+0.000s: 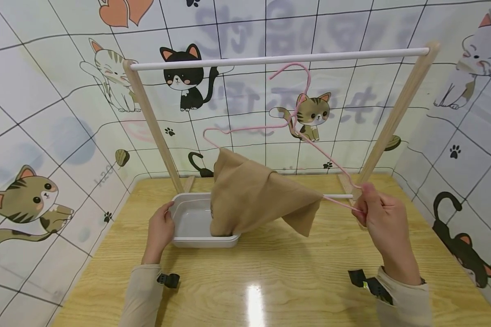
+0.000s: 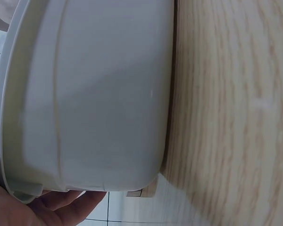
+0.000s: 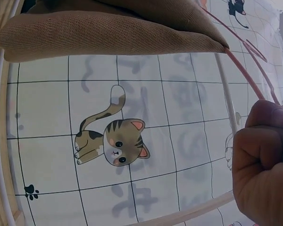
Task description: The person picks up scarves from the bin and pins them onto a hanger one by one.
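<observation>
Our left hand [image 1: 161, 230] gripped one basin [image 1: 191, 222], our right hand [image 1: 383, 222] pinched one hanger [image 1: 293, 119]; one cloth [image 1: 259, 195] hung between.

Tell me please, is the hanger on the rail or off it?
Off. In the head view, its whole hook shows below the rail, and the right hand grips the hanger at one corner.

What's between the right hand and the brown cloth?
A bare stretch of the pink hanger's lower bar runs from the right hand to the brown cloth, in the head and right wrist views; a white rod shows behind.
</observation>
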Tool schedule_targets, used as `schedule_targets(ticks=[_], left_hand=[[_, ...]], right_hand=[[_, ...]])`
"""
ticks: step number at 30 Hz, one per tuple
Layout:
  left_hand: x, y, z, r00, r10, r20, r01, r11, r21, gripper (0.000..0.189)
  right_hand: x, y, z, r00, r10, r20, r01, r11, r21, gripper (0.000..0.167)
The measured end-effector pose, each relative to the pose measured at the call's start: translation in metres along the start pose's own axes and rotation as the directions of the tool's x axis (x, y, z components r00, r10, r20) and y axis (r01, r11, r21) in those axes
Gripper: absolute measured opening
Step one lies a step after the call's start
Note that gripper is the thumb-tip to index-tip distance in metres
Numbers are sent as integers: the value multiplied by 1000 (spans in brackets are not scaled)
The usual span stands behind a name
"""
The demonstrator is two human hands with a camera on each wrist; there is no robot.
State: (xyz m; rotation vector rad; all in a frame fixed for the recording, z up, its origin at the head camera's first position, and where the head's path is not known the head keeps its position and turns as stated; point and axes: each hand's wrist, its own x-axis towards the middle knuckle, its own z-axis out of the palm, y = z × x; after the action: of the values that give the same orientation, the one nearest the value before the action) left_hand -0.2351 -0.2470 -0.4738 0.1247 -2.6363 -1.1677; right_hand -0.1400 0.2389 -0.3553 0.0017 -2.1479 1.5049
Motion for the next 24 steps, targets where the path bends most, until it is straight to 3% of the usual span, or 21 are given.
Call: schedule_targets(ticks=[8,13,16,24], left_hand=[[0,1,1,1000,5,-12,-5,1000,2,41],[-1,2,1,1000,3,-16,-3,1000,5,41],[-1,1,0,1000,-11,-8,11,1000,4,42],[1,1,-1,1000,-7,-14,8,1000,19,42]], right_hand=[[0,0,-16,998,-9,-63,9,1000,-4,59],[1,-2,-28,996,-17,-90,24,997,72,58],[1,-3,-35,994,-36,-101,43,997,65,58],[1,2,-54,991,-127,-48,126,992,-17,55]])
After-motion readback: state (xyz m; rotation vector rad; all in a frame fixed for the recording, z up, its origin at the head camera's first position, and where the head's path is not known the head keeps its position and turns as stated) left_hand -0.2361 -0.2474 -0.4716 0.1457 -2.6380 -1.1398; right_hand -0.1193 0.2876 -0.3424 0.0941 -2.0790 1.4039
